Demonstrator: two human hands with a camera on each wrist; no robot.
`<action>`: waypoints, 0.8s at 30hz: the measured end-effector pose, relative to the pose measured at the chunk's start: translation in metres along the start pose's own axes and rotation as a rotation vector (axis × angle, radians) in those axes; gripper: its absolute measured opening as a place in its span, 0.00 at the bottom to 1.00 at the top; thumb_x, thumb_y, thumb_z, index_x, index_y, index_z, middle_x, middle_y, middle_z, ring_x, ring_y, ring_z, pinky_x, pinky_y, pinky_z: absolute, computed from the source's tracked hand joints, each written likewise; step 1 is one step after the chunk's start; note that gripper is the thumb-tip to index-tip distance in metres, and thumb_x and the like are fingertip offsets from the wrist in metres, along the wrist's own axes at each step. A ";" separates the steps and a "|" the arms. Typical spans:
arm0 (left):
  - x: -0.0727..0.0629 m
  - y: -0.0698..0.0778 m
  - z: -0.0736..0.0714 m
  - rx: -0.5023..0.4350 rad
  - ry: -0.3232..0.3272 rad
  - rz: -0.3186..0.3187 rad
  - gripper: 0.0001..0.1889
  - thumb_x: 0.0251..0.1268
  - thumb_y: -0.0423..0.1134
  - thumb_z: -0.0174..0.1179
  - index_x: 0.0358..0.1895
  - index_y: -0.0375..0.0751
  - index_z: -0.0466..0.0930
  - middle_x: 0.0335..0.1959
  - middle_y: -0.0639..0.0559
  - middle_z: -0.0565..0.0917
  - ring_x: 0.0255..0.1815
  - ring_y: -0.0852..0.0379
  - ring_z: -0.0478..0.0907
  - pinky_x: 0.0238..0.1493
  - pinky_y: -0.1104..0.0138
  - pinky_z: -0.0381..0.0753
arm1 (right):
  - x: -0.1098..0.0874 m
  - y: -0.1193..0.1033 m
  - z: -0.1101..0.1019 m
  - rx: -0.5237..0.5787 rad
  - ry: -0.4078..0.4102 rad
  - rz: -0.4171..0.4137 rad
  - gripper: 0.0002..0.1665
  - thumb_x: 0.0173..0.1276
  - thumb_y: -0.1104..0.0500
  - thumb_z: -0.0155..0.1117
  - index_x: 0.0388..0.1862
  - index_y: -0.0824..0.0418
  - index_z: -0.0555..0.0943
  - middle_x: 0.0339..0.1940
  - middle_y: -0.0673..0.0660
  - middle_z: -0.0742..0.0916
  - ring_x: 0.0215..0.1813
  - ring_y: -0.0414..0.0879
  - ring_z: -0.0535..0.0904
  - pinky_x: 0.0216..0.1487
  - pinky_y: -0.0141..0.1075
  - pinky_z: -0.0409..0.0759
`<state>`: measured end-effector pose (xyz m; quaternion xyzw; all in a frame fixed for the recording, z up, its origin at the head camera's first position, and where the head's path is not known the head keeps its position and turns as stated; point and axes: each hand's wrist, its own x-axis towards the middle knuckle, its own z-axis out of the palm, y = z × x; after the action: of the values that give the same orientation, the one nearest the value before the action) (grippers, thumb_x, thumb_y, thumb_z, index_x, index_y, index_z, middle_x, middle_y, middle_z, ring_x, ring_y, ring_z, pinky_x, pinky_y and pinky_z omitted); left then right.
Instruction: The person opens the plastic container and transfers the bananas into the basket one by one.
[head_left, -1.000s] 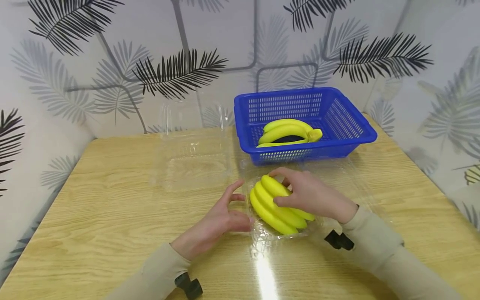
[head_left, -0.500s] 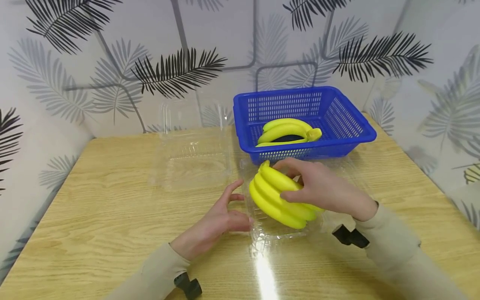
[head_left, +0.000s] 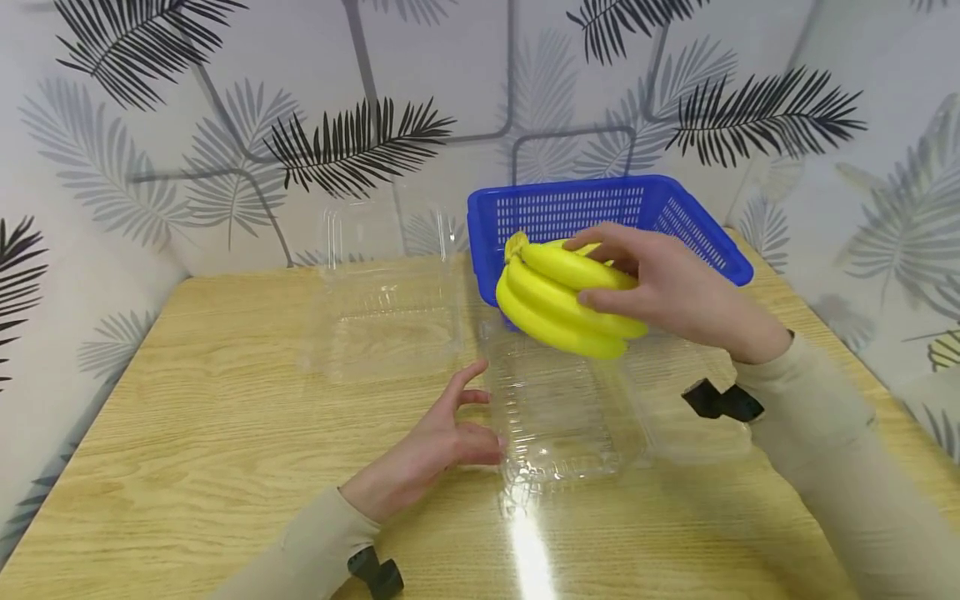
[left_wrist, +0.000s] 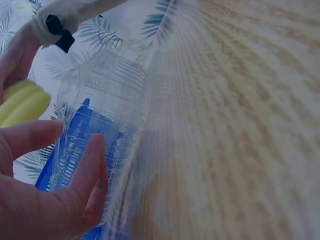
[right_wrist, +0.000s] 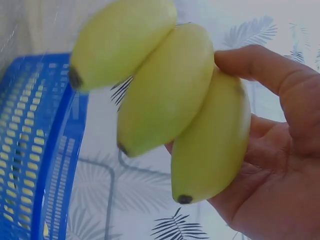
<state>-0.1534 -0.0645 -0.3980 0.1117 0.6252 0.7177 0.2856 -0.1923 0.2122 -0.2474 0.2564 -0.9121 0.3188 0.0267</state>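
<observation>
My right hand [head_left: 663, 283] grips a bunch of yellow bananas [head_left: 551, 304] from above, thumb on the near side. The bunch hangs in the air, overlapping the front of the blue basket [head_left: 570, 190] in the head view. Up close in the right wrist view, the banana tips [right_wrist: 165, 95] point away from the palm. Below the bunch, a clear plastic clamshell box [head_left: 558, 408] lies with its lid spread to the right. My left hand [head_left: 438, 437] rests at the box's left side, its fingers extended and thumb tip right at the wall [left_wrist: 60, 145].
A second clear clamshell box [head_left: 390, 333] stands at the back left with its lid raised against the patterned wall [head_left: 465, 75]. The blue basket's inside is mostly hidden behind the held bunch. Wooden table [head_left: 225, 400] extends to the left.
My right hand has lifted the bananas up out of the near clamshell box and away from me toward the basket. My left hand has stayed at the box's side.
</observation>
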 end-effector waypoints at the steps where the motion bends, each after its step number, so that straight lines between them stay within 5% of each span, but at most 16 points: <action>1: 0.000 0.000 -0.001 0.002 -0.002 0.002 0.53 0.55 0.22 0.64 0.79 0.57 0.43 0.70 0.38 0.53 0.44 0.48 0.82 0.50 0.60 0.81 | 0.006 0.002 -0.002 -0.010 0.010 0.003 0.25 0.67 0.55 0.69 0.62 0.50 0.76 0.48 0.54 0.85 0.40 0.46 0.80 0.40 0.40 0.78; 14: 0.000 -0.002 0.000 -0.040 0.036 -0.004 0.54 0.53 0.21 0.65 0.79 0.56 0.43 0.69 0.36 0.54 0.40 0.48 0.83 0.47 0.57 0.83 | 0.087 0.046 0.007 -0.079 -0.046 0.087 0.27 0.70 0.57 0.62 0.67 0.52 0.71 0.56 0.59 0.80 0.46 0.53 0.76 0.44 0.43 0.76; 24: 0.000 -0.001 -0.001 -0.011 0.014 0.007 0.53 0.56 0.23 0.65 0.79 0.58 0.43 0.69 0.37 0.54 0.44 0.47 0.82 0.50 0.58 0.82 | 0.105 0.074 0.038 -0.142 -0.114 0.117 0.27 0.65 0.61 0.67 0.63 0.59 0.75 0.55 0.64 0.82 0.51 0.56 0.76 0.53 0.49 0.74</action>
<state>-0.1536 -0.0651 -0.3989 0.1074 0.6228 0.7228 0.2794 -0.3149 0.1921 -0.2974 0.2180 -0.9459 0.2390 -0.0260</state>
